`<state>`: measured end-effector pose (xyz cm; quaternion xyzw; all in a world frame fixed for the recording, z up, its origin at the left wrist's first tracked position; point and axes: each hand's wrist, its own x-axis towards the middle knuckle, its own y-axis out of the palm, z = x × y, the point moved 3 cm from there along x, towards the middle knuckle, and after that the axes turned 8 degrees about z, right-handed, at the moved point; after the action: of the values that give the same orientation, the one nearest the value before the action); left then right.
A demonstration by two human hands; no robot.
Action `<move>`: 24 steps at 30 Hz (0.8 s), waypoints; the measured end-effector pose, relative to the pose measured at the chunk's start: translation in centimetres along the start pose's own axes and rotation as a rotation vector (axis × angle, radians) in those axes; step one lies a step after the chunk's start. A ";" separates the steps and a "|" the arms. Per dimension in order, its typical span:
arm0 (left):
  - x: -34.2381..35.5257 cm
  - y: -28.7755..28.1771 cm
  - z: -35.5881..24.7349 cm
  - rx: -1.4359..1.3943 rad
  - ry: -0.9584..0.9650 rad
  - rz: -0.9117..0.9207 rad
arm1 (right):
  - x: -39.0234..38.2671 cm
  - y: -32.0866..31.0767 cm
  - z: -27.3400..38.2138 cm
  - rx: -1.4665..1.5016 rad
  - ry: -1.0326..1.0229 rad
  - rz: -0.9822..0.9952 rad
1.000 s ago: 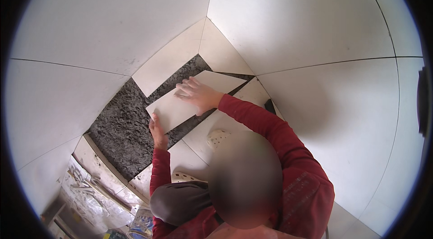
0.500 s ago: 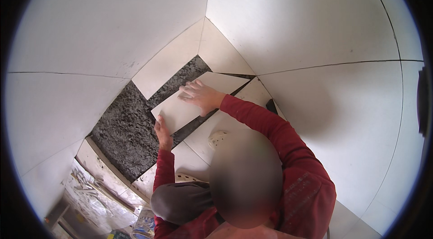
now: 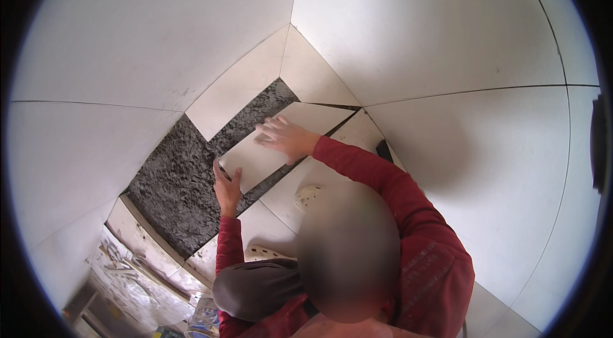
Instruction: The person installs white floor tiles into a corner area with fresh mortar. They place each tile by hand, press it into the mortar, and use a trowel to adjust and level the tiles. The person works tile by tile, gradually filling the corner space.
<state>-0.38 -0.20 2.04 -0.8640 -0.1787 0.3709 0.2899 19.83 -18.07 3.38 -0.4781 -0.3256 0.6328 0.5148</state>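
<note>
Nearest to me, at the bottom of my view, are a raised knee in dark cloth (image 3: 255, 290) and the shoulder of a red sleeve (image 3: 434, 274), with the blurred head between them. Just beyond the knee a pale slotted sandal (image 3: 271, 253) rests on the laid floor tiles (image 3: 281, 226), and a second one (image 3: 308, 194) lies a little farther on.

From the knee my left hand (image 3: 227, 190) reaches forward, fingers spread and flat, pressing on the near left corner of the white tile (image 3: 262, 156). I cannot tell whether anything is pinched under it; it looks like an open palm resting on the edge. My right hand (image 3: 286, 138) lies farther along, also open, fingers splayed on the tile's upper face, not curled around anything.

The white tile sits tilted across the grey mortar bed (image 3: 185, 178), its near end over the rough grey patch and its far end reaching toward the corner, close against the laid tiles on the right.

To the lower left, near the mortar's edge, lies crumpled plastic sheeting (image 3: 128, 274) with debris.

Beyond everything, large white wall tiles (image 3: 415, 25) meet in a corner behind the work.
</note>
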 end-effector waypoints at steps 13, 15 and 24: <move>0.1 1.3 1.2 0.024 0.100 0.002 | -1.1 0.3 -0.5 0.064 -0.006 0.092; 0.0 1.2 0.8 0.045 0.089 0.006 | -1.2 0.5 -0.6 0.079 -0.006 0.099; -0.4 0.8 -0.8 -0.015 0.057 0.007 | -1.8 1.4 -1.8 0.095 -0.030 0.063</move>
<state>0.03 -1.31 2.12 -0.8769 -0.1701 0.3459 0.2871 21.06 -20.35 2.04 -0.4536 -0.2876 0.6704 0.5120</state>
